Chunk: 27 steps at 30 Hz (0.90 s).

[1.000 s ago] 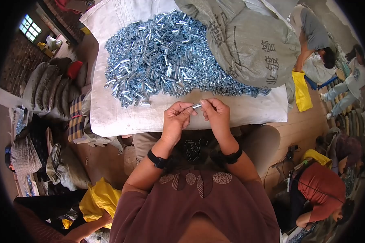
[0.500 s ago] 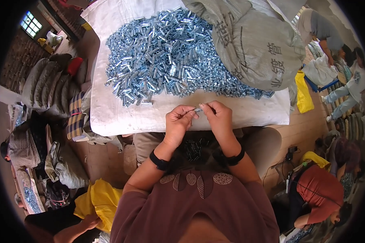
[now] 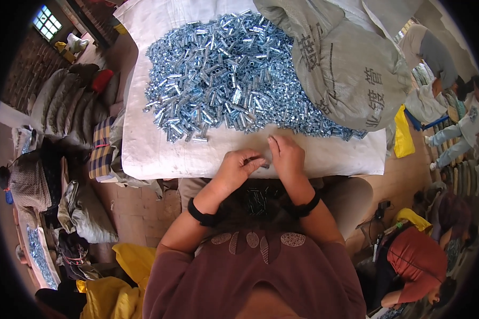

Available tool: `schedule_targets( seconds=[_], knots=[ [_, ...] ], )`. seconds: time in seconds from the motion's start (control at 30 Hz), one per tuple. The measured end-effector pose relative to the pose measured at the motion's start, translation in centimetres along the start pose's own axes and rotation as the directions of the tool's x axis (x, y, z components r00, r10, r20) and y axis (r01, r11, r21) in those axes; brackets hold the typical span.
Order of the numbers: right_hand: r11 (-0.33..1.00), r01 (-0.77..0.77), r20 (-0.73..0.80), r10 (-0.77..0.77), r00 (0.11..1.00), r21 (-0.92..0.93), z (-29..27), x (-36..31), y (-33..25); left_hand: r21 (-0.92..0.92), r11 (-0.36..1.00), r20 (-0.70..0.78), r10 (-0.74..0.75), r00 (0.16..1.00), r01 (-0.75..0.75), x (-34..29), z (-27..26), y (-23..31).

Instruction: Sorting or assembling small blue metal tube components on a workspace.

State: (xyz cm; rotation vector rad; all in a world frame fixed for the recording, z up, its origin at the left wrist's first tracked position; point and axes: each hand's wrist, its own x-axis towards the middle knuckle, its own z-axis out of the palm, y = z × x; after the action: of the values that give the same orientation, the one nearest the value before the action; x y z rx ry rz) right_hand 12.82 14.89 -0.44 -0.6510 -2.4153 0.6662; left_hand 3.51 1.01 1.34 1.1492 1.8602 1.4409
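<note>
A heap of shiny silver-blue metal sleeves and small round metal pieces (image 3: 223,74) lies on a white woven sheet (image 3: 159,159) in front of me. My left hand (image 3: 239,169) is closed at the sheet's near edge, pinching a small metal sleeve (image 3: 264,165) between thumb and fingers. To its right, my right hand (image 3: 287,157) points toward the near edge of the heap. Its thumb and fingertips are pressed together, and anything between them is too small to make out. Below my hands, several sleeves lie in a dark hollow (image 3: 257,201) at my lap.
A grey-green woven sack (image 3: 351,69) covers the heap's right side. Stuffed sacks (image 3: 64,103) stand at the left, beside a checked cloth bundle (image 3: 101,149). A yellow bag (image 3: 403,133) hangs by the right edge. Co-workers bend at both sides, one in a red shirt (image 3: 418,255).
My hands have come apart; the right has drawn away from the sleeve, its fingertips nearer the heap. My left hand keeps the sleeve, now slightly lower. The whole view has shifted a little.
</note>
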Motion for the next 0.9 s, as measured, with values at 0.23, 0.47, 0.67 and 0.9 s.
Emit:
schedule_targets(
  seconds=[0.23, 0.47, 0.67, 0.9],
  knots=[
    [0.963, 0.119, -0.043, -0.133, 0.990, -0.240, 2.2, 3.4, 0.5, 0.843, 0.519, -0.007, 0.274, 0.962, -0.142, 7.3, -3.3, -1.4],
    [0.984, 0.104, -0.002, -0.106, 0.994, -0.146, 1.8, 3.5, 0.3, 0.833, 0.544, -0.008, 0.204, 0.979, -0.106, 7.5, -4.2, -1.2],
    [0.979, 0.100, -0.001, -0.102, 0.995, -0.178, 1.9, 3.3, -0.1, 0.697, 0.716, -0.136, 0.171, 0.976, -0.028, 5.8, -3.4, -0.4],
    [0.980, -0.034, -0.131, 0.060, 0.990, 0.195, 1.2, 2.1, 0.4, -0.063, 0.998, -0.258, -0.013, 0.966, -0.004, 2.1, -1.2, -1.2]
  ],
)
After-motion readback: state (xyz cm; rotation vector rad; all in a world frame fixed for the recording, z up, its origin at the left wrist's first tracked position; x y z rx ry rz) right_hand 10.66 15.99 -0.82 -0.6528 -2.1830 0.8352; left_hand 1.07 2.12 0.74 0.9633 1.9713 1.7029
